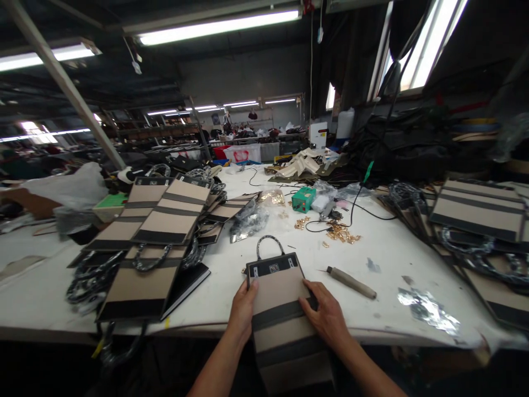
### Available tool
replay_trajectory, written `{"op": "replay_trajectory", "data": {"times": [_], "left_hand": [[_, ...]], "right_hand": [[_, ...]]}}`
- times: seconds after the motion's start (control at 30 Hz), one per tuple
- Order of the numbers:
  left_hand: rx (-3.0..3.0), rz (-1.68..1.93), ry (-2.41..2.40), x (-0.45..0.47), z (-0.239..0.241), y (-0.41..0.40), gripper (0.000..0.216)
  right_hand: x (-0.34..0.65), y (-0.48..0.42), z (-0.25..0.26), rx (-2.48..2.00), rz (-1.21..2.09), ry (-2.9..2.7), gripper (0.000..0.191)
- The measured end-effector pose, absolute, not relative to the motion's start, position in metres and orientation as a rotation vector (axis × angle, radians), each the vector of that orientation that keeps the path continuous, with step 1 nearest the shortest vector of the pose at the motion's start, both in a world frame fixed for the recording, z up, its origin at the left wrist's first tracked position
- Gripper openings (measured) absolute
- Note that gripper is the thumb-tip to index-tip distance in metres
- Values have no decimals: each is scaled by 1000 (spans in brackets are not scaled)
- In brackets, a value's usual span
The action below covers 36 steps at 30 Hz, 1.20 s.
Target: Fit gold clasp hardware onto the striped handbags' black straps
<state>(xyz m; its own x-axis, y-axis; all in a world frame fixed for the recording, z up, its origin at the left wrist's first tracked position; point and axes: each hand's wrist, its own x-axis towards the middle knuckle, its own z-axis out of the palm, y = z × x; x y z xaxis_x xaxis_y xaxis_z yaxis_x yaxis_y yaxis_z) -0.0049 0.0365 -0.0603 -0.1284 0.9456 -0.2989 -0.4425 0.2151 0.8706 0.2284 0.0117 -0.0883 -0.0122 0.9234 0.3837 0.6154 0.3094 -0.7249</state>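
Note:
A beige and dark striped bag panel [278,292] with a looped, plastic-wrapped handle [270,240] lies over the table's front edge, its lower end hanging toward me. Small metal hardware [274,268] sits in the middle of its dark top band. My left hand [243,309] grips the panel's left edge, thumb on the front face and the other fingers hidden behind. On the right edge, my right hand [324,311] holds it with the thumb and fingers around the side. To the right of the panel lies a grey-handled pointed tool [353,282], touched by neither hand.
Striped bag panels with wrapped handles are piled at left [171,212] and right [477,212]. Behind the held panel are a green box [303,199] with a cable, gold metal pieces [343,233] and clear plastic bags [249,219]. Silvery scraps [427,310] lie at the right front.

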Motion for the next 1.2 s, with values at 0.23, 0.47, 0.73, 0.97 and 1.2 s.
{"op": "replay_trajectory", "data": {"times": [0.23,0.47,0.73,0.97,1.2], "left_hand": [[581,1334,1135,-4,-56,35,42],[572,1325,1110,-6,-60,37,50],[575,1326,1075,-5,-58,35,52],[590,1358,1025,-9,-60,29,54],[629,1377,870,-14,-61,21,58]], "right_hand": [[231,12,-91,-1406,502,-1670,43],[230,13,-95,-1400,495,-1673,39],[230,13,-94,-1411,534,-1653,39],[230,9,-95,-1515,766,-1384,58],[242,10,-87,-1451,1366,-1310,63]]}}
